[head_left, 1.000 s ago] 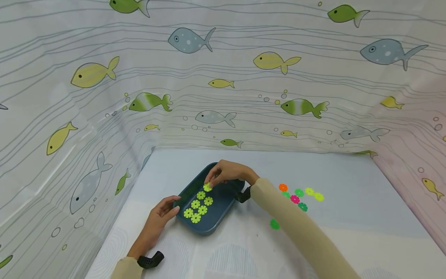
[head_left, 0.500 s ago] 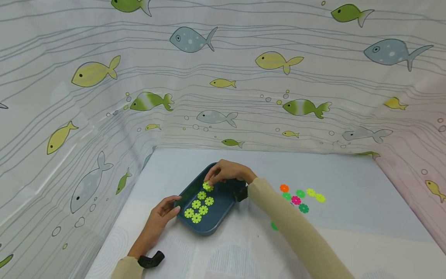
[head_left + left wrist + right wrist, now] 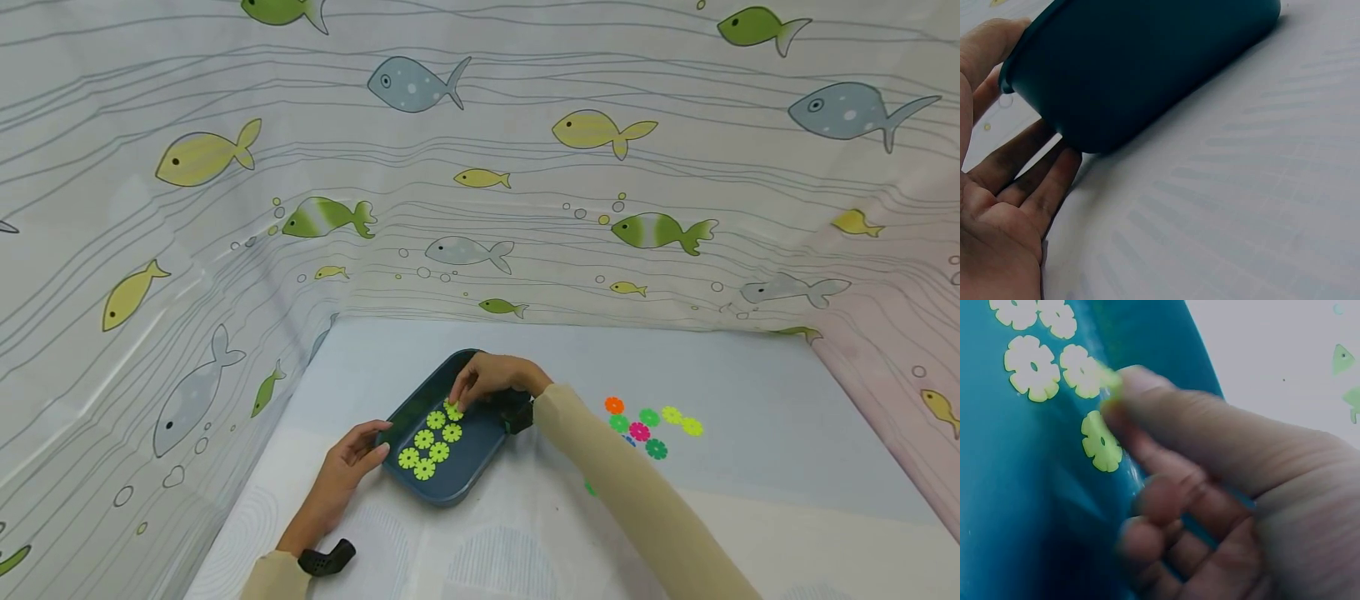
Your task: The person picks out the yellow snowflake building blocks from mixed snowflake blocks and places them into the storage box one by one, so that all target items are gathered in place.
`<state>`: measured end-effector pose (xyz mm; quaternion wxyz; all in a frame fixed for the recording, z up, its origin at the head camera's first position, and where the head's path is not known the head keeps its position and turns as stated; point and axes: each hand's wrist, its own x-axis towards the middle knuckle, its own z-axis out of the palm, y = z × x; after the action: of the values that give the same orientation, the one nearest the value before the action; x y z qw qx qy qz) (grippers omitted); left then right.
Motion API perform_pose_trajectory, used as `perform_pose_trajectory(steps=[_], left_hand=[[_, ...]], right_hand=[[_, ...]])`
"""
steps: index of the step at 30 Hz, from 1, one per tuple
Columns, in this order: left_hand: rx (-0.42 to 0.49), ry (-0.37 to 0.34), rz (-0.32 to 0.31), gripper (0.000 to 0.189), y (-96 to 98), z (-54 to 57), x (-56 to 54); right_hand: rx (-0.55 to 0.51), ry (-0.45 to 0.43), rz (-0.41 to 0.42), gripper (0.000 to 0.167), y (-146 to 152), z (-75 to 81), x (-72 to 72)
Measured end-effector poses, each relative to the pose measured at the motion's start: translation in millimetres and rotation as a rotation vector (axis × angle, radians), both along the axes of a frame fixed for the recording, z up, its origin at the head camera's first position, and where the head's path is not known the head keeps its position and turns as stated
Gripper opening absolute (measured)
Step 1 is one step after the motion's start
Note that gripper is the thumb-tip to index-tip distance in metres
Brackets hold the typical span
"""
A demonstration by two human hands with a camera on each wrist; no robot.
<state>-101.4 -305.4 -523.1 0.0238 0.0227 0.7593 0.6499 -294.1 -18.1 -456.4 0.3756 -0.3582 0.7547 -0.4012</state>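
Observation:
Propped against the near-left corner of a dark blue plastic tray (image 3: pixel 442 498), my left hand (image 3: pixel 347 467) grips its wall. In the left wrist view the thumb reaches over the rim while other fingers (image 3: pixel 1054 181) touch the outer wall lower down. My right hand (image 3: pixel 495 373) is inside the tray, pinching a yellow notched flower disc (image 3: pixel 1109 378) between thumb and index finger, blurred in the right wrist view. Several matching yellow discs (image 3: pixel 424 469) lie flat in two rows on the tray floor. One loose yellow disc (image 3: pixel 1102 442) lies right under the pinching fingertips.
To the right of the tray, several loose discs lie on the white table: an orange disc (image 3: pixel 614 406), a pink disc (image 3: pixel 640 432), a green disc (image 3: pixel 656 449) and a yellow disc (image 3: pixel 692 427). The right sleeve (image 3: pixel 637 483) partly covers some. A fish-print curtain (image 3: pixel 480 217) encloses the table.
The right hand has shifted slightly right and lower in the tray, still at the far end of the disc rows. The left hand and the tray stay in place.

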Motion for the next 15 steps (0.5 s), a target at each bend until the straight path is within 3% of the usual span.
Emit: perform_pose_trajectory(steps=[15], left_hand=[[0.0,0.01,-0.003,0.044,-0.2,-1.5,-0.3]], right_hand=[[0.089,0.071,0.04,0.013,1.0,-3.8,1.2]])
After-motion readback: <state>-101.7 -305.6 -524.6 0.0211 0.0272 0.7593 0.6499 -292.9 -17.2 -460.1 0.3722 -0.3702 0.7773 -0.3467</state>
